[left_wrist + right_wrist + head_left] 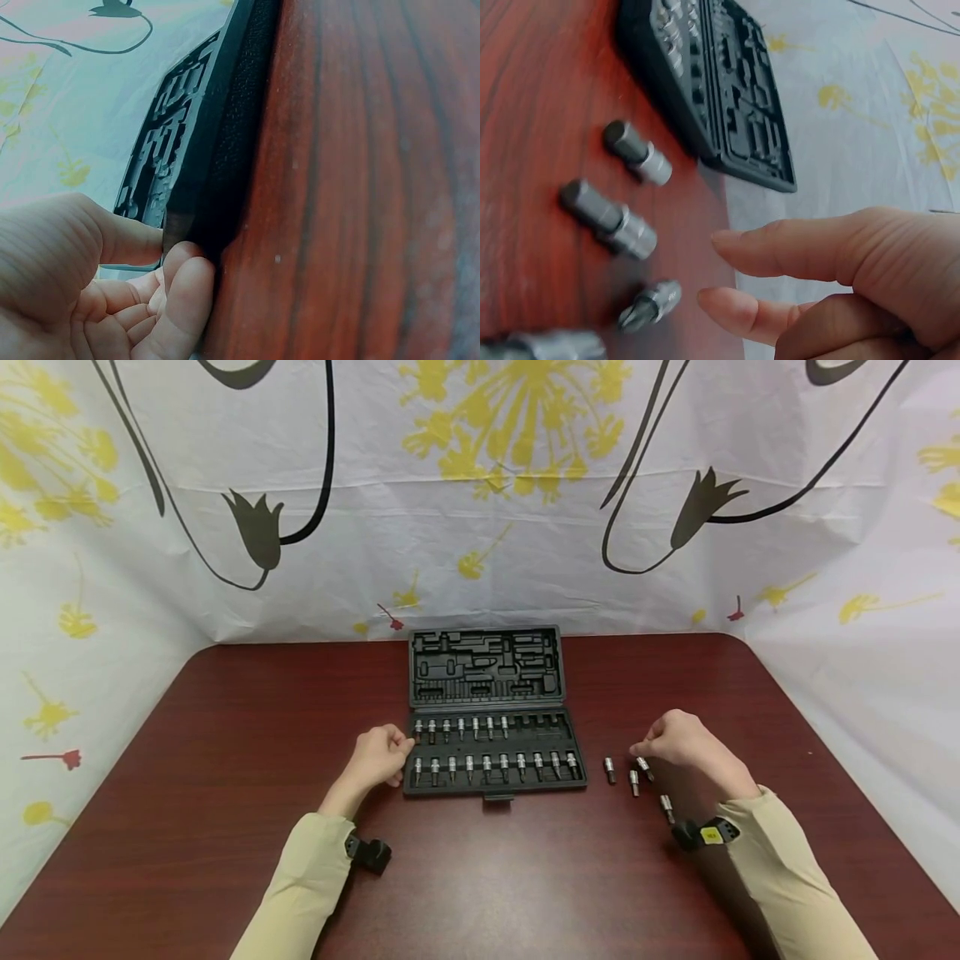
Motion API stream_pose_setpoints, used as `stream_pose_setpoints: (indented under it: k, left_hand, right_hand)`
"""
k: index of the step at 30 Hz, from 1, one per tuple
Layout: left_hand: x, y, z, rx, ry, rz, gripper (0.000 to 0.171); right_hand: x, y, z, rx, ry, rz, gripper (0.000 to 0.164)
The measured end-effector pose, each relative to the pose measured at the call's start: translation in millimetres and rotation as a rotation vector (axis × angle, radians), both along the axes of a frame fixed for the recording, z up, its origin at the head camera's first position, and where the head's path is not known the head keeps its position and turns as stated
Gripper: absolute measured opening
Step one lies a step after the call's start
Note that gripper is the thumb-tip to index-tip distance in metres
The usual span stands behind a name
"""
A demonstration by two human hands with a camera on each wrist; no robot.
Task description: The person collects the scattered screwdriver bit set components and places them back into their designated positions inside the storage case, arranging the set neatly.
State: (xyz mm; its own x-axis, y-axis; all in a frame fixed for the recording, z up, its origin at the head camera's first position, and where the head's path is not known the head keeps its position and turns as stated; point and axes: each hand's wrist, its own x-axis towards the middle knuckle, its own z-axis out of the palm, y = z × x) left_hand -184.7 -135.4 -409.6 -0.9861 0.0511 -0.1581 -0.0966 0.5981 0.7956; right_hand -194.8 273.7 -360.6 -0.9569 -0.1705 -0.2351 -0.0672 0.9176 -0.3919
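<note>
Left hand [380, 757] at case [495, 752] edge

The left hand [82, 292] fills the lower left corner, fingers [187, 289] curled loosely against the near edge of a black plastic case [225, 150] — thumb above, touching its side. The case lies open on a reddish wooden table [360, 187] (its moulded lid shows empty recesses), with a flowered cloth [67, 97] behind.
</note>
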Motion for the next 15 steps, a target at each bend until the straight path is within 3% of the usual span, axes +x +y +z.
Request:
stream_pose_setpoints:
  k: [15]
  left_hand:
    - [0.4, 1, 0.1, -0.003, -0.014, 0.017, 0.018]
  right_hand:
    - [1.8, 8, -14.4, 0.053, -0.047, 0.022, 0.026]
